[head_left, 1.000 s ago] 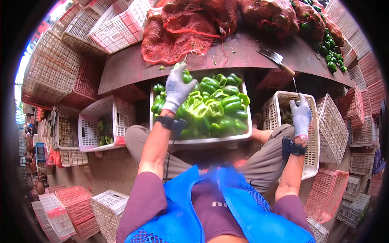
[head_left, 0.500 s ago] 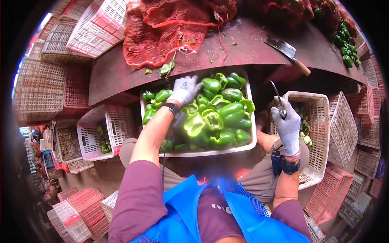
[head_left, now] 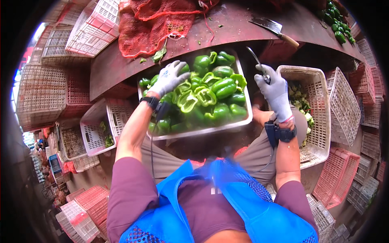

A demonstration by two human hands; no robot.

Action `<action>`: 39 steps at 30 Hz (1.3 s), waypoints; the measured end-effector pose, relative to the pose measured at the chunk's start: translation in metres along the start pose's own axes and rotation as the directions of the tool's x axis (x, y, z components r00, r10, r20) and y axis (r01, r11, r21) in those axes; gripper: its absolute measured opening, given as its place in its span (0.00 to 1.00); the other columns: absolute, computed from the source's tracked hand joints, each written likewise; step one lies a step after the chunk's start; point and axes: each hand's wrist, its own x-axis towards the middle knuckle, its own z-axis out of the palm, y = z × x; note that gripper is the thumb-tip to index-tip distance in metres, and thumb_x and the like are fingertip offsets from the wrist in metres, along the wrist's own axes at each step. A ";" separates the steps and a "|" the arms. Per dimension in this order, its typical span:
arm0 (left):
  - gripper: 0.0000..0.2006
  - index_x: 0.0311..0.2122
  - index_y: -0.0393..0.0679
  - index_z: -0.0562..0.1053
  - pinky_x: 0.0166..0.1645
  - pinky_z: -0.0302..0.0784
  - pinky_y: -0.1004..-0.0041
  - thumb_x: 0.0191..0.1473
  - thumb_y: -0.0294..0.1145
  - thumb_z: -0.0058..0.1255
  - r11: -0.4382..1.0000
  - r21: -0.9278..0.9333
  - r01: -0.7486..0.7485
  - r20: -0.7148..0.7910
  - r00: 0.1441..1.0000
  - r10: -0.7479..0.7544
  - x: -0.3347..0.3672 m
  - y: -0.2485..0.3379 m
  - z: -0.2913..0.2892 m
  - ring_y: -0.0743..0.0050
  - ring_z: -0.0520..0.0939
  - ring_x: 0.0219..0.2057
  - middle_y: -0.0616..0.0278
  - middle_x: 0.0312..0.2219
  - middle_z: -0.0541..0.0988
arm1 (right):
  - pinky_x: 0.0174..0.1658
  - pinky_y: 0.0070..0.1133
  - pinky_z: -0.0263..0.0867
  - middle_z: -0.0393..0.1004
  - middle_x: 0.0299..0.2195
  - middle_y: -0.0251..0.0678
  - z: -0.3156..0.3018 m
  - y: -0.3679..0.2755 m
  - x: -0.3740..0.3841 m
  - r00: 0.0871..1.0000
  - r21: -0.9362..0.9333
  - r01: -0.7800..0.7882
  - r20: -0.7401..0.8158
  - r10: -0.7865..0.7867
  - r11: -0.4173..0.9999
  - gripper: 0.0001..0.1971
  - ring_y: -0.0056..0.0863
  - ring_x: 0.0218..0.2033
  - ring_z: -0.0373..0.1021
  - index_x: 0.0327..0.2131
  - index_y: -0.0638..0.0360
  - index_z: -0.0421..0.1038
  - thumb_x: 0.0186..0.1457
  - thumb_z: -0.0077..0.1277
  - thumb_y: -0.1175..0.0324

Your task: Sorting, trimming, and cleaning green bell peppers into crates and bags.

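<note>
My left hand (head_left: 170,77), in a pale work glove, is over the far left part of a white crate (head_left: 210,130) of green bell peppers (head_left: 223,88). Its fingers are apart, next to a whole pepper; whether they touch it I cannot tell. Several peppers near the middle are cut open, showing pale insides. In my gloved right hand (head_left: 276,91), just right of the crate, is a small curved knife (head_left: 256,58), its blade pointing up and away.
A dark red table (head_left: 227,30) holds a cleaver (head_left: 273,29), red mesh sacks (head_left: 156,30) and more peppers (head_left: 338,24). At right, a pale crate (head_left: 320,154) holds green-white trimmings (head_left: 302,101). Another white crate (head_left: 92,137) stands at left; stacked crates surround me.
The whole view has shifted, so crate and table sit further up and left. My left hand's fingers have spread more above the peppers. My right hand still holds the knife.
</note>
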 end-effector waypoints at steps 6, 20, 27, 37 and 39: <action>0.30 0.49 0.45 0.73 0.46 0.72 0.60 0.37 0.44 0.65 0.953 0.148 -0.264 0.212 0.950 0.230 -0.090 0.095 -0.048 0.53 0.76 0.43 0.54 0.44 0.75 | 0.38 0.25 0.70 0.78 0.30 0.44 0.001 0.004 0.004 0.994 0.000 -0.069 0.090 0.069 0.998 0.17 0.32 0.31 0.76 0.45 0.53 0.73 0.52 0.55 0.61; 0.14 0.42 0.39 0.75 0.46 0.72 0.62 0.51 0.35 0.53 0.973 -0.198 0.118 0.402 0.915 -0.029 -0.162 0.066 -0.034 0.51 0.77 0.41 0.49 0.37 0.77 | 0.44 0.31 0.71 0.78 0.36 0.45 0.029 0.001 -0.003 0.973 -0.172 0.108 0.219 -0.069 0.979 0.20 0.42 0.39 0.76 0.49 0.50 0.71 0.53 0.53 0.56; 0.15 0.44 0.37 0.73 0.46 0.72 0.67 0.53 0.34 0.53 0.846 -0.414 0.337 0.523 0.848 -0.082 -0.151 0.075 -0.012 0.58 0.78 0.39 0.52 0.37 0.78 | 0.43 0.31 0.70 0.78 0.35 0.46 0.031 -0.016 0.003 0.960 -0.123 0.145 0.257 -0.110 0.982 0.20 0.42 0.39 0.76 0.48 0.51 0.72 0.53 0.53 0.56; 0.13 0.44 0.41 0.72 0.46 0.72 0.61 0.52 0.30 0.51 0.965 -0.218 0.145 0.121 0.985 -0.121 -0.171 0.082 0.036 0.48 0.77 0.42 0.50 0.40 0.75 | 0.41 0.31 0.71 0.78 0.34 0.47 0.033 -0.020 -0.006 0.955 -0.087 0.149 0.270 -0.121 0.985 0.19 0.43 0.37 0.76 0.47 0.52 0.72 0.52 0.54 0.57; 0.16 0.47 0.44 0.71 0.48 0.73 0.60 0.51 0.31 0.52 0.954 -0.066 0.293 -0.076 0.952 -0.298 -0.175 0.108 0.034 0.46 0.77 0.41 0.49 0.44 0.74 | 0.41 0.31 0.71 0.78 0.34 0.47 0.031 -0.018 -0.010 0.952 -0.093 0.157 0.279 -0.125 0.983 0.19 0.43 0.37 0.76 0.47 0.52 0.72 0.52 0.54 0.57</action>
